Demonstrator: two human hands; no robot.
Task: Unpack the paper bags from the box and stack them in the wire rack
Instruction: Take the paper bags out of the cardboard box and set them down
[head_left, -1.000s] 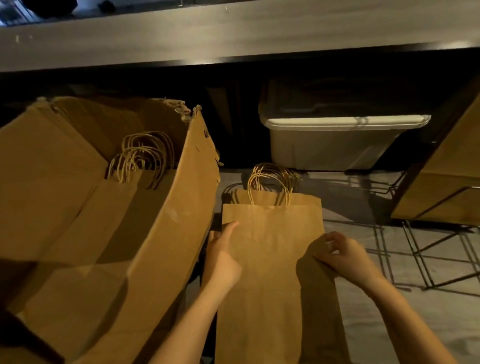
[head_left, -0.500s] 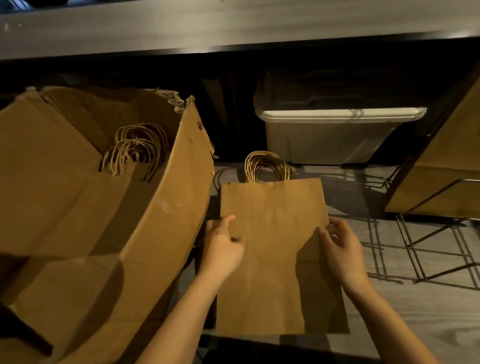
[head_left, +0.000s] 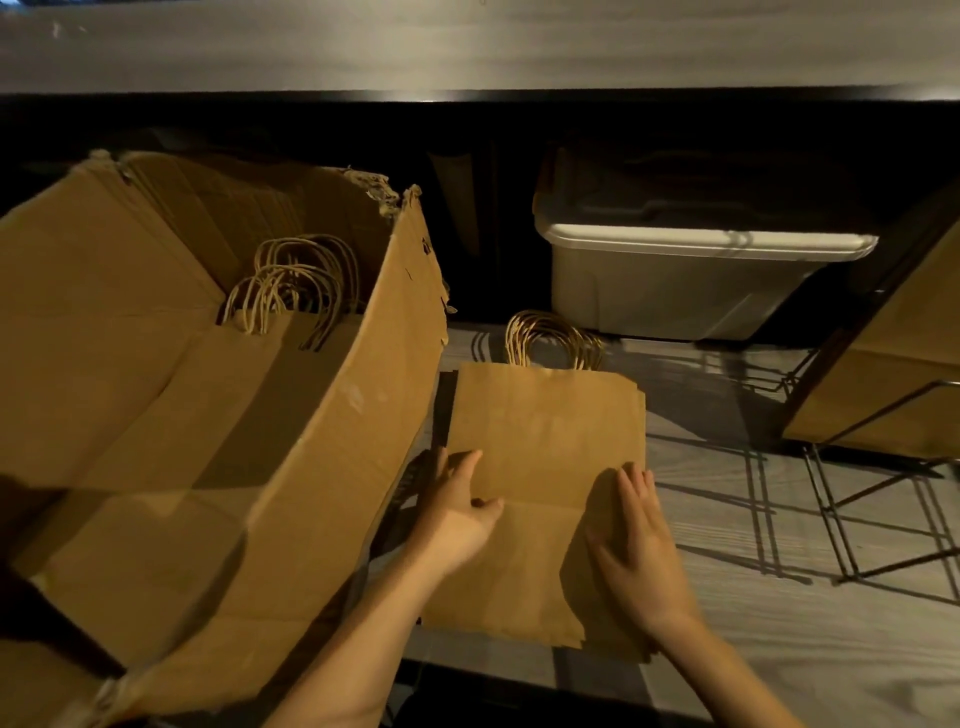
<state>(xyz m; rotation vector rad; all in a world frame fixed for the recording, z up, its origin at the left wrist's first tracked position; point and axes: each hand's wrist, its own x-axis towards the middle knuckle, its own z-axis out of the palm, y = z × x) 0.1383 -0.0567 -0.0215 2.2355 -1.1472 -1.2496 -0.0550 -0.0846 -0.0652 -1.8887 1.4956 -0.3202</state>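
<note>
Paper bags (head_left: 545, 447), flat and brown, handles pointing away, stacked just right of the box (head_left: 311, 467). Left hand (head_left: 457, 514) on the box-side edge, thumb on top, fingers perhaps tucked under; right hand (head_left: 639, 545) spread flat on top. Partly unpacked, apparently: more bags (head_left: 291, 291) inside the box, wire rack (head_left: 883, 519) farther right.

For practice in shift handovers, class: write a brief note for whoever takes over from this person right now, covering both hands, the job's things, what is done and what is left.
Left hand grips the left edge of the stack of paper bags, thumb on top.
Right hand lies flat on the stack, fingers straight.
The stack lies between box and wire rack.
Done: this stack is out.
Left: put it in the rack; more bags wait in the box.
</note>
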